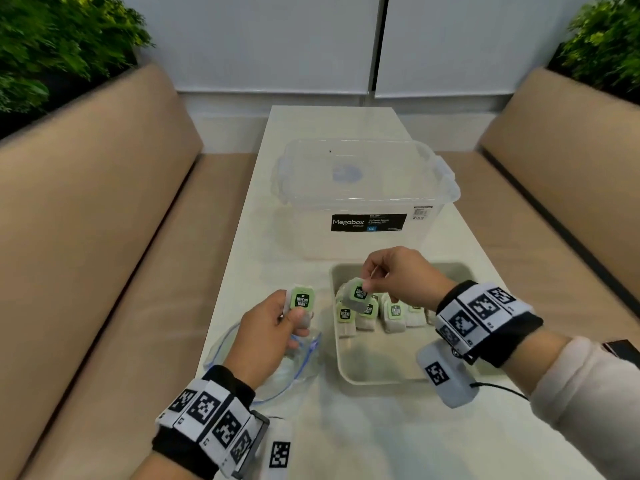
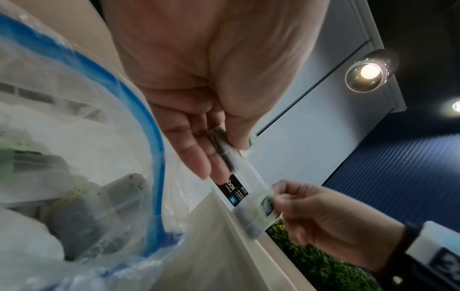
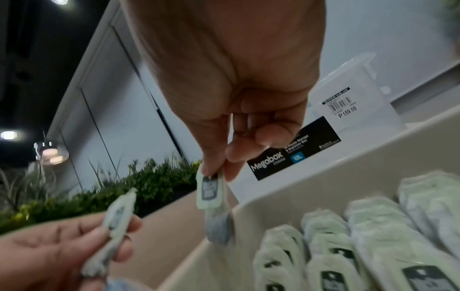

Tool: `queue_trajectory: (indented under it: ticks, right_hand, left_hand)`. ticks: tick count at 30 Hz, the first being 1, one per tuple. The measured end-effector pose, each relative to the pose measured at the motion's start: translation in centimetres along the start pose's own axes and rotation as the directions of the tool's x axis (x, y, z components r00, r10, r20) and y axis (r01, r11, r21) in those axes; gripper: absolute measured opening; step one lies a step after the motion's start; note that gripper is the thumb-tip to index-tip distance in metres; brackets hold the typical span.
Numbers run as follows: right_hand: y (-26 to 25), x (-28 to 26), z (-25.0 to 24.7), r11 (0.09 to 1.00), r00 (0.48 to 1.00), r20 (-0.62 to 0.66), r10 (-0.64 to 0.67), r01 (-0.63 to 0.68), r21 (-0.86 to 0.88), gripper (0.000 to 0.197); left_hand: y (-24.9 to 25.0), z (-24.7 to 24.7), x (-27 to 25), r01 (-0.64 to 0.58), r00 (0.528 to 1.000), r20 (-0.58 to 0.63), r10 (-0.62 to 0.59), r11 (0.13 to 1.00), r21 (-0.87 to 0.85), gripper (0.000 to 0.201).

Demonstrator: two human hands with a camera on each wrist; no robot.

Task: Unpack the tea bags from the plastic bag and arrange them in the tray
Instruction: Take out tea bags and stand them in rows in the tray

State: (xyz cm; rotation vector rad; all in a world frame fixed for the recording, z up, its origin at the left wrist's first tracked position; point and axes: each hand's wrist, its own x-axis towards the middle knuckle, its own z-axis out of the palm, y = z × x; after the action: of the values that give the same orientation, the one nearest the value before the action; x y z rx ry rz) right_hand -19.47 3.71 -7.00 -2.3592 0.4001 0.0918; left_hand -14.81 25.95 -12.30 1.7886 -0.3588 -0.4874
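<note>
My left hand (image 1: 277,323) pinches a tea bag with a green tag (image 1: 302,301) above the clear plastic bag with a blue zip (image 1: 304,358), left of the tray. My right hand (image 1: 391,271) pinches another green-tagged tea bag (image 1: 356,294) by its top, hanging over the far left of the beige tray (image 1: 374,372). A row of several tea bags (image 1: 391,315) lies across the tray's middle. The right wrist view shows the hanging tea bag (image 3: 211,196) and the row of tea bags (image 3: 348,246). In the left wrist view more tea bags (image 2: 74,216) lie inside the plastic bag (image 2: 99,137).
A clear lidded Megabox storage box (image 1: 363,202) stands just behind the tray on the narrow white table (image 1: 346,438). Tan bench seats (image 1: 104,237) run along both sides, with green plants (image 1: 52,39) behind them.
</note>
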Motion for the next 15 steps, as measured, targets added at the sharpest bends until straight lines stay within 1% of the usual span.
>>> queue_trajectory:
  ticks: [3,7,11,13,15]
  right_hand:
    - [0.1,1.0,0.9,0.983,0.984,0.167,0.056,-0.026,-0.18,0.012]
    - [-0.3,2.9,2.3,0.92,0.938,0.327,0.119,0.02,-0.391,0.012]
    - [-1.5,3.9,2.9,0.81,0.889,0.439,0.126,0.164,-0.564,0.011]
    - [-1.7,4.2,3.2,0.775,0.869,0.48,0.12,0.221,-0.593,0.011]
    - [-1.6,4.5,3.7,0.749,0.87,0.483,0.1,0.253,-0.612,0.009]
  left_hand:
    - [0.0,-0.1,-0.2,-0.004,1.0,0.005,0.004,1.0,0.011,0.01]
    - [0.0,0.1,-0.4,0.015,1.0,-0.013,-0.015,1.0,0.005,0.01]
    - [0.0,0.0,-0.7,0.041,0.999,-0.018,-0.041,0.998,-0.045,0.01]
    - [0.0,0.0,-0.9,0.034,0.999,-0.013,-0.035,0.999,-0.037,0.01]
    - [0.0,0.1,-1.0,0.03,1.0,-0.009,-0.03,0.999,-0.02,0.01]
